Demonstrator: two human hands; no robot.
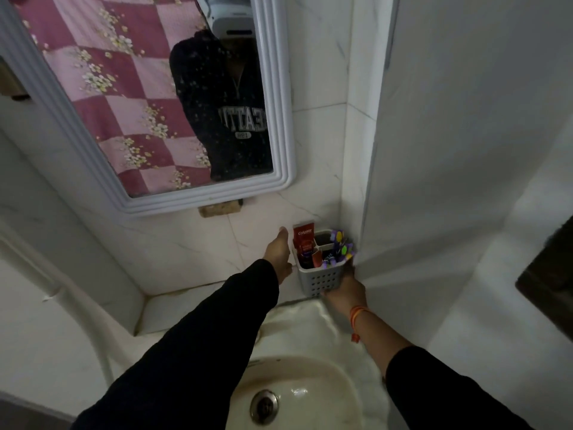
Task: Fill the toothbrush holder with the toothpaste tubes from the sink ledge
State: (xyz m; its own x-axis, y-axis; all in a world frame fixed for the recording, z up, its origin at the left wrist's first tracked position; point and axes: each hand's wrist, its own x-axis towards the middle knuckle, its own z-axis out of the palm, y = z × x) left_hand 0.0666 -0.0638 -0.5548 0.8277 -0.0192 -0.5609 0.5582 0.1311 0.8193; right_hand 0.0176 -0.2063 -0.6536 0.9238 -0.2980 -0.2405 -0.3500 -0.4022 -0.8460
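Note:
A white perforated toothbrush holder stands in the corner above the sink, against the tiled wall. A red Colgate toothpaste tube stands upright in its left compartment, with another red tube leaning beside it. Several purple and yellow toothbrushes fill the right side. My right hand grips the holder from below and from its right side. Just left of the holder, my left hand is flat with fingers extended, touching or nearly touching the holder's left rim, and it holds nothing.
A cream sink basin with a metal drain lies below. A white tiled ledge runs left of the holder. A white-framed mirror hangs above. A wall corner stands close on the right.

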